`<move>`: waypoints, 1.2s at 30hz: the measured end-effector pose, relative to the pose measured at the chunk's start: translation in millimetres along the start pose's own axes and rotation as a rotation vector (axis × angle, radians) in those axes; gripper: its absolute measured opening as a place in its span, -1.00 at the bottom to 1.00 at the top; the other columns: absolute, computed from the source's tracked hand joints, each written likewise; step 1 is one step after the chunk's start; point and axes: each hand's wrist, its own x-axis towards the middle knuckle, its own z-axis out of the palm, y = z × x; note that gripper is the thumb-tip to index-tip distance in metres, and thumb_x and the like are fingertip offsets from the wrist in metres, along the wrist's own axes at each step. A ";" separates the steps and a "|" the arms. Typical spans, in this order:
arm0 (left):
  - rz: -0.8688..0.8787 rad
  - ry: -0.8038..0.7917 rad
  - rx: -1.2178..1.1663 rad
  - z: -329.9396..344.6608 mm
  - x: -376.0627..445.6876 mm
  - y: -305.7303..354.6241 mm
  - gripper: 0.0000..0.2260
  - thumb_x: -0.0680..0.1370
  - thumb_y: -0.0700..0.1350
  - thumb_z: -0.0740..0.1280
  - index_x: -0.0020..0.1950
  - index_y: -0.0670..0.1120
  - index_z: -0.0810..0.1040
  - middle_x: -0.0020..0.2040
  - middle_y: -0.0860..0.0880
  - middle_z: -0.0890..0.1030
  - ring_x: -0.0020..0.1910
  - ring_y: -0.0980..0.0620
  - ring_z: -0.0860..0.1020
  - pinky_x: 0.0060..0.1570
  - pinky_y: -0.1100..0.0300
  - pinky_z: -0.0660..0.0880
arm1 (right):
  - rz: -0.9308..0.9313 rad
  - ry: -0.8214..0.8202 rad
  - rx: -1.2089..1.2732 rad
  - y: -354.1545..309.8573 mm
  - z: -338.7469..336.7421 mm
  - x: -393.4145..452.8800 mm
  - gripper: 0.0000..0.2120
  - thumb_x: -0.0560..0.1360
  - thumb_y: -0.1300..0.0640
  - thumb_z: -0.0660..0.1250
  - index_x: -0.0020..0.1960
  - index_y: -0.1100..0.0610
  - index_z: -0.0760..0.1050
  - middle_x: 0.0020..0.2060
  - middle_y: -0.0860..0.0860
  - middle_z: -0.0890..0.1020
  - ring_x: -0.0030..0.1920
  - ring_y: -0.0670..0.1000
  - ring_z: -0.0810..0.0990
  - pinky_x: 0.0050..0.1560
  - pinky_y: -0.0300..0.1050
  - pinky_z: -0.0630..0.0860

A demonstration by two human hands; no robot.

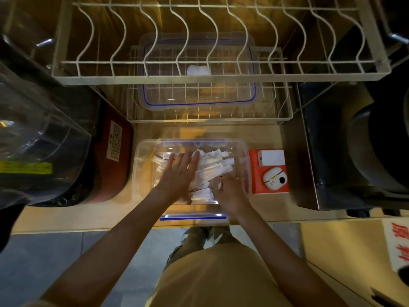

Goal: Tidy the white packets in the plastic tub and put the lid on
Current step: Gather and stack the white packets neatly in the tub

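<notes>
A clear plastic tub (143, 151) stands uncovered on the wooden counter in front of me. Several white packets (215, 166) lie jumbled inside it, mostly on its right half. My left hand (179, 176) lies flat inside the tub with fingers spread, pressing on the packets at the left. My right hand (230, 193) is inside the tub's near right corner, fingers curled among the packets; whether it grips one I cannot tell. The clear lid (199, 85) with a blue seal rests in the wire rack behind the tub.
A white wire dish rack (221, 67) stands over the counter's back. An orange box (256, 173) with a white card and earbud case sits right of the tub. A red-and-black appliance (110, 169) stands left, a dark metal appliance (343, 151) right.
</notes>
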 end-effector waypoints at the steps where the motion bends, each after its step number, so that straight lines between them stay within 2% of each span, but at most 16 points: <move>1: -0.007 0.004 0.001 -0.7 1.3 1.3 0.11 0.26 0.11 0.52 0.49 -0.17 -0.21 0.51 -0.22 0.05 0.49 -0.23 0.07 0.48 -0.10 0.00 | 0.010 0.000 0.004 -0.6 -1.6 -0.5 -0.77 0.52 0.39 0.14 0.08 0.34 0.53 0.05 0.27 0.61 0.08 0.18 0.58 0.04 -0.09 0.50; 4: -0.045 0.023 -0.013 -1.1 5.2 6.8 0.04 0.28 0.07 0.51 0.48 -0.17 -0.12 0.47 -0.22 0.15 0.44 -0.20 0.18 0.43 -0.06 0.16 | 0.037 -0.017 0.032 -2.4 -6.2 -2.7 -0.72 0.55 0.37 0.09 0.18 0.34 0.48 0.16 0.27 0.55 0.18 0.19 0.52 0.18 -0.03 0.44; 6: -0.068 0.033 -0.036 -2.1 6.8 10.4 -0.01 0.29 0.03 0.52 0.47 -0.16 -0.06 0.43 -0.20 0.21 0.40 -0.19 0.24 0.39 -0.05 0.22 | 0.054 -0.035 0.072 -2.7 -8.3 -2.5 -0.70 0.56 0.35 0.06 0.18 0.34 0.49 0.17 0.28 0.54 0.18 0.20 0.51 0.22 0.02 0.44; 8: -0.093 0.042 -0.077 -0.8 8.6 11.7 -0.10 0.31 -0.01 0.50 0.45 -0.16 0.02 0.40 -0.18 0.26 0.38 -0.16 0.27 0.36 -0.04 0.25 | 0.093 -0.043 0.157 -0.9 -8.9 -0.4 -0.74 0.56 0.33 0.08 0.11 0.32 0.51 0.07 0.26 0.59 0.10 0.19 0.55 0.12 0.01 0.48; 10: -0.124 0.071 -0.154 2.2 9.6 11.3 -0.23 0.36 -0.05 0.46 0.42 -0.14 0.10 0.37 -0.16 0.33 0.36 -0.15 0.31 0.34 -0.06 0.28 | 0.128 -0.070 0.221 1.8 -8.1 2.1 -0.80 0.54 0.33 0.12 -0.02 0.28 0.52 -0.13 0.17 0.60 0.00 0.17 0.57 -0.03 -0.06 0.48; 12: -0.153 0.092 -0.205 4.6 10.1 10.8 -0.35 0.41 -0.12 0.40 0.40 -0.12 0.15 0.36 -0.15 0.37 0.35 -0.16 0.34 0.29 -0.09 0.33 | 0.150 -0.097 0.231 4.1 -6.9 4.2 -0.79 0.51 0.34 0.13 -0.20 0.16 0.46 -0.29 0.02 0.50 -0.07 0.10 0.54 -0.17 -0.16 0.45; 14: -0.171 0.093 -0.233 5.0 11.4 10.2 -0.44 0.46 -0.16 0.33 0.40 -0.10 0.17 0.35 -0.17 0.38 0.33 -0.19 0.38 0.19 -0.11 0.41 | 0.165 -0.104 0.223 5.0 -5.7 5.2 -0.73 0.49 0.36 0.13 -0.30 0.08 0.38 -0.32 -0.01 0.46 -0.08 0.07 0.52 -0.22 -0.21 0.42; 18: -0.195 0.109 -0.261 2.4 17.4 9.1 -0.55 0.51 -0.17 0.24 0.39 -0.06 0.23 0.32 -0.20 0.43 0.27 -0.23 0.44 0.13 -0.11 0.45 | 0.165 -0.100 0.238 5.6 -5.0 6.4 -0.85 0.47 0.36 0.14 -0.18 0.16 0.40 -0.29 0.02 0.45 -0.07 0.08 0.50 -0.21 -0.18 0.40; 21: -0.201 0.140 -0.273 1.4 20.1 10.6 -0.58 0.53 -0.21 0.22 0.38 -0.09 0.26 0.32 -0.21 0.45 0.27 -0.20 0.44 0.15 -0.07 0.42 | 0.175 -0.100 0.270 5.4 -4.9 5.4 -0.88 0.47 0.34 0.15 -0.08 0.22 0.44 -0.19 0.11 0.49 -0.07 0.09 0.51 -0.19 -0.15 0.41; 23: -0.206 0.145 -0.391 6.6 20.4 9.8 -0.58 0.52 -0.25 0.22 0.38 -0.11 0.28 0.32 -0.22 0.43 0.29 -0.19 0.41 0.21 -0.04 0.38 | 0.188 -0.096 0.285 5.7 -4.7 5.0 -0.87 0.46 0.30 0.17 -0.04 0.25 0.46 -0.17 0.13 0.50 -0.08 0.09 0.52 -0.14 -0.06 0.45; 25: -0.218 0.150 -0.541 13.0 20.6 6.8 -0.59 0.50 -0.26 0.24 0.35 -0.12 0.32 0.30 -0.23 0.44 0.27 -0.19 0.42 0.26 -0.09 0.39 | 0.191 -0.095 0.305 4.5 -6.4 4.3 -0.85 0.47 0.29 0.17 -0.03 0.29 0.47 -0.20 0.12 0.49 -0.14 0.07 0.51 -0.20 -0.11 0.45; 27: -0.243 0.183 -0.594 15.4 19.0 4.1 -0.60 0.46 -0.20 0.28 0.30 -0.09 0.38 0.24 -0.21 0.49 0.22 -0.19 0.47 0.20 -0.14 0.44 | 0.201 -0.091 0.324 2.0 -9.3 3.2 -0.83 0.48 0.29 0.15 -0.03 0.34 0.47 -0.23 0.15 0.49 -0.22 0.04 0.49 -0.28 -0.17 0.40; 30: -0.259 0.216 -0.715 12.9 15.8 1.4 -0.64 0.40 -0.12 0.29 0.20 -0.05 0.49 0.10 -0.17 0.60 0.09 -0.16 0.56 0.11 -0.09 0.51 | 0.182 -0.064 0.342 1.0 -10.9 0.9 -0.80 0.47 0.28 0.17 -0.01 0.38 0.48 -0.23 0.17 0.49 -0.26 0.02 0.46 -0.30 -0.16 0.37; 33: -0.190 0.280 -0.838 1.5 11.4 1.8 -0.74 0.41 -0.15 0.34 0.10 -0.07 0.55 -0.01 -0.15 0.65 -0.05 -0.10 0.61 -0.02 -0.02 0.57 | 0.130 -0.106 0.418 -2.1 -15.9 -3.1 -0.82 0.45 0.17 0.32 0.01 0.24 0.54 -0.24 0.03 0.54 -0.26 -0.08 0.49 -0.23 -0.20 0.41; 35: -0.150 0.317 -0.890 -8.8 7.0 2.2 -0.75 0.39 -0.16 0.38 0.06 -0.12 0.57 -0.03 -0.14 0.64 -0.11 -0.06 0.58 -0.12 0.14 0.53 | 0.072 -0.170 0.485 -14.2 -20.0 -4.7 -0.88 0.41 0.17 0.40 -0.06 0.06 0.54 -0.26 -0.09 0.56 -0.25 -0.16 0.54 -0.22 -0.26 0.46; 36: -0.111 0.304 -0.968 -15.0 3.3 2.3 -0.75 0.38 -0.17 0.40 0.04 -0.13 0.57 -0.05 -0.11 0.64 -0.15 0.01 0.56 -0.19 0.24 0.46 | 0.031 -0.188 0.528 -21.8 -21.3 -5.2 -0.81 0.40 0.22 0.42 -0.04 0.02 0.53 -0.25 -0.12 0.57 -0.25 -0.20 0.56 -0.18 -0.28 0.52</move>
